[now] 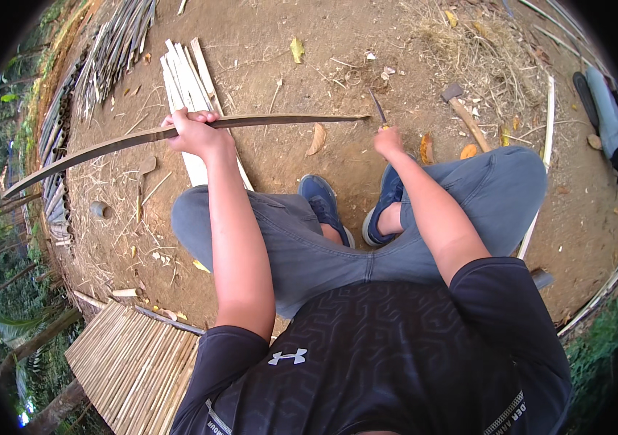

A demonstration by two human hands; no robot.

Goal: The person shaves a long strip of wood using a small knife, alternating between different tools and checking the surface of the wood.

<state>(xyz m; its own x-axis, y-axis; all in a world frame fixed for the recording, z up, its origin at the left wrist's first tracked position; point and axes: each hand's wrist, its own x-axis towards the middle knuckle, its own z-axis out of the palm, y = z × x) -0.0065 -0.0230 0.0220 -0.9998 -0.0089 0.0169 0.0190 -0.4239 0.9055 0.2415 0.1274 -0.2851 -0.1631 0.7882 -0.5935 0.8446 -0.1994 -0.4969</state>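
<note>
A long, slightly curved brown strip (283, 119), like split bamboo or wood, crosses in front of me from the far left to just short of my right hand. My left hand (196, 135) is closed around it near its middle, palm down. In my right hand (389, 142) is a knife (377, 105), its narrow dark blade pointing forward beside the strip's right end. Blade and strip tip look close together; whether they touch, I cannot tell. Both hands are out beyond my knees, above the dirt ground.
Pale split strips (191, 98) lie under my left arm. A hatchet (465, 116) lies right of the knife, a spade-shaped tool (143, 181) to the left. A slatted bamboo platform (131, 366) is at lower left, piled sticks (117, 47) at far left, dry grass (479, 54) at upper right.
</note>
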